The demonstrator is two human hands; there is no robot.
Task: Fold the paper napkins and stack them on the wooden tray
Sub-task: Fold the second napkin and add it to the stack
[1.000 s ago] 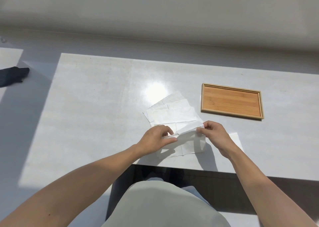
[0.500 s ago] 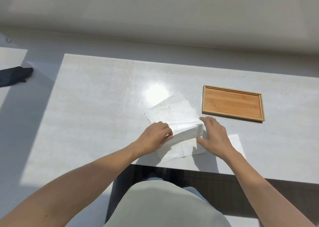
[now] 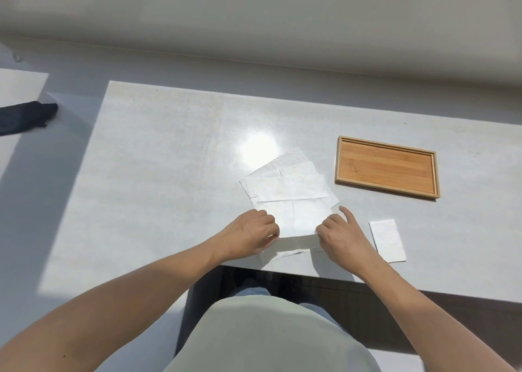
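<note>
A person sat at a pale table (image 3: 158, 174), seen from above; a light shirt and both bare forearms filled the nearest part of the view. Just past the table's near edge, the left hand (image 3: 248, 237) had its fingers curled onto the left end of a folded white napkin (image 3: 293, 216), gripping its near edge. The right hand (image 3: 343, 236) held the right end of the same napkin with curled fingers, while its index finger pointed straight out over the table. The napkin was folded over on itself, with crease lines crossing its top face, and lay on a loose, fanned pile of unfolded napkins (image 3: 285, 171) that spread out beyond it. To the right of the right hand, a small, narrow folded napkin (image 3: 387, 240) lay flat on the table, apart from the pile. Farther back and to the right sat the wooden tray (image 3: 387, 166), rectangular with a raised rim, holding nothing. A bright glare spot shone on the table just beyond the pile. Far left, off the table, a dark cloth (image 3: 25, 116) lay on another pale surface.
</note>
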